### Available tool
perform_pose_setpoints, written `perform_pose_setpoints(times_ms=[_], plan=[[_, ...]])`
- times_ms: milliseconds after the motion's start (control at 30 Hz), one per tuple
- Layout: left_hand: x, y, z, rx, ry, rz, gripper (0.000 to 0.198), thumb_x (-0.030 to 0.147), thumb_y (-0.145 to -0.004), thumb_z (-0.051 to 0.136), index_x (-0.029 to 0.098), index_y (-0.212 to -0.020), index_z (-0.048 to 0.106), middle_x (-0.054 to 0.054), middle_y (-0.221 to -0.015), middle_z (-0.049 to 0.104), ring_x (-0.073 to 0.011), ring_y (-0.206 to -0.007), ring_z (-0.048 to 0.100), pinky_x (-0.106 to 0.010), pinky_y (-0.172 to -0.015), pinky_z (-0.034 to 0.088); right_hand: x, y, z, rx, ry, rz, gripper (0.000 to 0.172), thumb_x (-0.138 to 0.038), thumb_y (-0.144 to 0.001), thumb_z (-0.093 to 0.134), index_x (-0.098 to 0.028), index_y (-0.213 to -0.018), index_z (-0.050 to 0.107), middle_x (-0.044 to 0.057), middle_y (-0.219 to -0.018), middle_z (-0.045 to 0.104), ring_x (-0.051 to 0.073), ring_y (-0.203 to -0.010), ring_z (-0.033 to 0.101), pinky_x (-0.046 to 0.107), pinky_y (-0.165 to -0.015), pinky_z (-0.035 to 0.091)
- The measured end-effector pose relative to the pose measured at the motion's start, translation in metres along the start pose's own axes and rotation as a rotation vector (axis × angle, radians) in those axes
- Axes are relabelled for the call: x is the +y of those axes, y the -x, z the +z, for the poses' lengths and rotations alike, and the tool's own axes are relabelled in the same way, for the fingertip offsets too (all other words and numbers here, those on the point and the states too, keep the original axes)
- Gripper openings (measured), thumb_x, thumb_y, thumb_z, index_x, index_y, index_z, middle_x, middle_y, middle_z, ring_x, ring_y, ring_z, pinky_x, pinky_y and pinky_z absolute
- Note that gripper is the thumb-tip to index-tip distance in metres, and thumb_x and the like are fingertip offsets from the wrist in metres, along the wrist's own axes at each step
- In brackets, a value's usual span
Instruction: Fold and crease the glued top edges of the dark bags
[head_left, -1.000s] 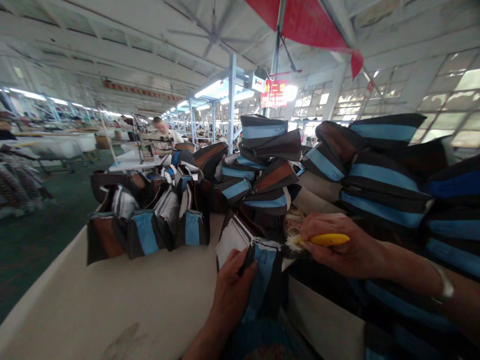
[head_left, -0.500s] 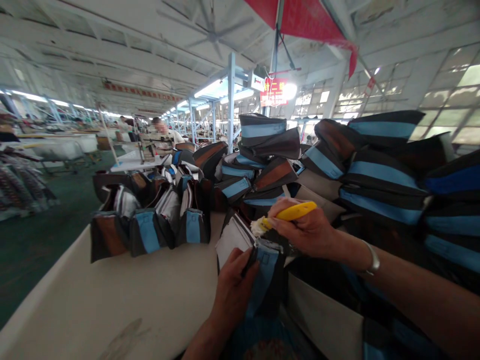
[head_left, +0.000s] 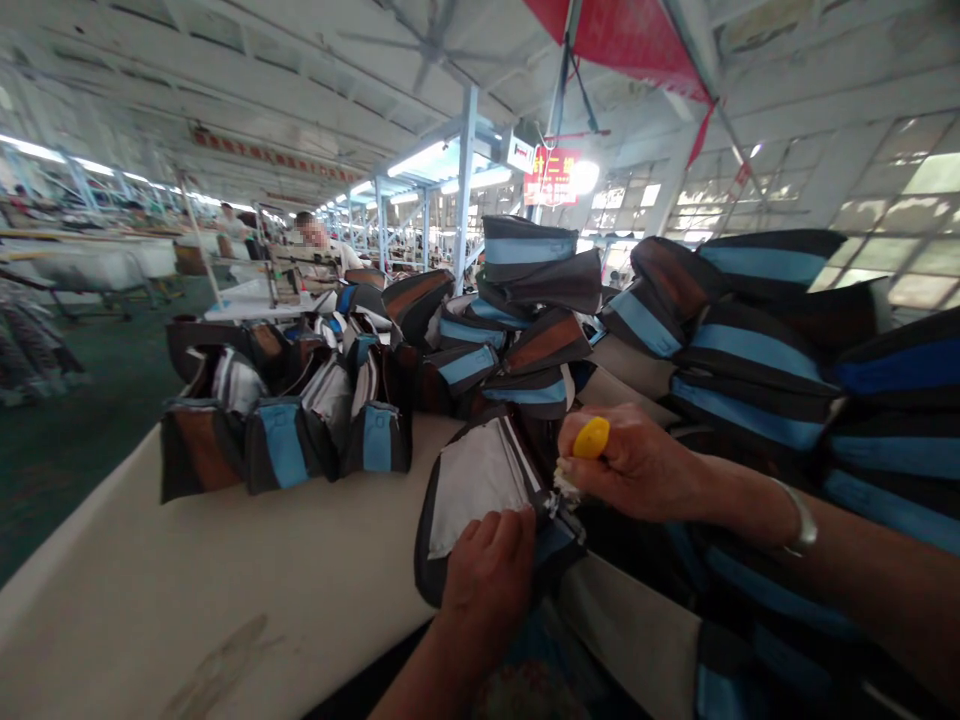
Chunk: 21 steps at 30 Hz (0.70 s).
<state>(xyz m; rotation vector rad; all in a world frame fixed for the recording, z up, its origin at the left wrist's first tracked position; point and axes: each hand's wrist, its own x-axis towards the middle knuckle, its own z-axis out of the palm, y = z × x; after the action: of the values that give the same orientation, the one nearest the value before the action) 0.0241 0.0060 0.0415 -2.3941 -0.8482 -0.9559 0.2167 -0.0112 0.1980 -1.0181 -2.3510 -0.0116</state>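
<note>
My right hand [head_left: 637,460] is closed round the yellow handle of a brush [head_left: 591,437]. Its pale, clotted bristles point down at the near edge of a dark fabric piece with a light lining [head_left: 480,465]. My left hand [head_left: 491,565] grips that fabric piece by its near edge, the fingers bent over the lining. A blue stripe shows on the piece just right of my left hand. What my left thumb does is hidden.
Several striped fabric pieces [head_left: 285,445] stand in a row on the pale table [head_left: 300,570]. Tall stacks of similar pieces [head_left: 757,340] rise on the right. A person [head_left: 315,240] sits behind a sewing machine farther back.
The fabric piece has tipped over so more lining faces up, and my left hand has rolled over its edge. The brush has moved down and right, its handle now pointing toward me.
</note>
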Motion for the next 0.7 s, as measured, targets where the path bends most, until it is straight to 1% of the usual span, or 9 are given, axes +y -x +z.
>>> perform_pose_setpoints(times_ms=[67,100,233,367,400,500,567,633,700], plan=[[0.003,0.0,0.002,-0.012,-0.003,0.011,0.026,0.008,-0.097,0.039,0.009,-0.115,0.058,-0.006,-0.081,0.056,-0.0223,-0.07,0.054,-0.037,-0.06,0.047,0.0,-0.001,0.0,0.026,-0.034,0.03,0.013,-0.02,-0.09,0.051,-0.017,-0.077,0.055,-0.001,-0.069,0.055,0.01,-0.061,0.05,0.024,-0.061,0.039],[0.004,0.0,0.002,-0.02,-0.003,0.015,0.026,0.008,-0.097,0.04,0.009,-0.115,0.058,-0.006,-0.082,0.057,-0.0225,-0.071,0.055,-0.038,-0.06,0.047,0.0,-0.003,0.002,0.0,-0.043,0.036,0.013,-0.02,-0.09,0.051,-0.017,-0.078,0.055,-0.001,-0.07,0.056,0.01,-0.061,0.05,0.023,-0.062,0.039],[0.008,0.003,0.001,-0.028,0.004,0.057,0.026,0.007,-0.095,0.04,0.007,-0.115,0.057,-0.006,-0.082,0.057,-0.0223,-0.068,0.055,-0.038,-0.057,0.045,0.005,-0.01,0.01,-0.209,0.085,0.043,0.013,-0.017,-0.083,0.055,-0.017,-0.07,0.054,-0.001,-0.062,0.052,0.011,-0.058,0.046,0.025,-0.058,0.032],[0.011,0.009,0.002,-0.056,0.012,0.1,0.028,0.005,-0.094,0.042,0.006,-0.118,0.056,-0.007,-0.087,0.059,-0.0217,-0.071,0.056,-0.037,-0.059,0.045,0.006,-0.013,0.016,-0.118,0.064,0.101,0.018,-0.02,-0.086,0.05,-0.016,-0.07,0.054,-0.001,-0.062,0.052,0.01,-0.056,0.045,0.025,-0.057,0.03],[0.012,0.01,0.003,-0.067,0.008,0.099,0.028,0.005,-0.094,0.043,0.007,-0.119,0.056,-0.007,-0.087,0.059,-0.0219,-0.072,0.056,-0.037,-0.06,0.045,0.005,-0.013,0.019,-0.132,0.058,0.094,0.017,-0.021,-0.086,0.05,-0.016,-0.07,0.055,0.0,-0.063,0.053,0.01,-0.057,0.045,0.025,-0.056,0.03],[0.015,0.014,0.003,-0.083,0.0,0.099,0.028,0.006,-0.095,0.043,0.009,-0.119,0.057,-0.006,-0.084,0.059,-0.0215,-0.071,0.056,-0.036,-0.06,0.044,0.002,-0.013,0.023,-0.286,0.098,0.04,0.014,-0.018,-0.08,0.056,-0.016,-0.066,0.053,-0.001,-0.06,0.052,0.01,-0.054,0.042,0.026,-0.054,0.027],[0.015,0.016,0.001,-0.074,0.009,0.106,0.027,0.007,-0.095,0.044,0.01,-0.119,0.057,-0.006,-0.082,0.059,-0.0207,-0.07,0.056,-0.035,-0.059,0.043,0.002,-0.014,0.019,-0.365,0.046,0.07,0.021,-0.016,-0.078,0.055,-0.016,-0.058,0.048,-0.003,-0.053,0.046,0.009,-0.05,0.038,0.025,-0.051,0.026],[0.009,0.018,-0.003,-0.043,0.026,0.097,0.027,0.008,-0.096,0.044,0.011,-0.119,0.058,-0.005,-0.081,0.06,-0.0205,-0.068,0.056,-0.035,-0.059,0.042,0.004,-0.014,0.008,-0.3,-0.09,0.169,0.025,-0.019,-0.081,0.053,-0.016,-0.057,0.048,-0.003,-0.052,0.044,0.008,-0.049,0.039,0.023,-0.049,0.029],[-0.004,0.022,-0.008,-0.001,0.058,0.038,0.027,0.01,-0.097,0.044,0.013,-0.12,0.058,-0.006,-0.081,0.061,-0.0208,-0.07,0.056,-0.035,-0.062,0.044,0.007,-0.012,-0.004,-0.096,-0.258,0.286,0.022,-0.024,-0.084,0.054,-0.016,-0.064,0.055,-0.003,-0.054,0.048,0.009,-0.05,0.043,0.021,-0.05,0.034]])
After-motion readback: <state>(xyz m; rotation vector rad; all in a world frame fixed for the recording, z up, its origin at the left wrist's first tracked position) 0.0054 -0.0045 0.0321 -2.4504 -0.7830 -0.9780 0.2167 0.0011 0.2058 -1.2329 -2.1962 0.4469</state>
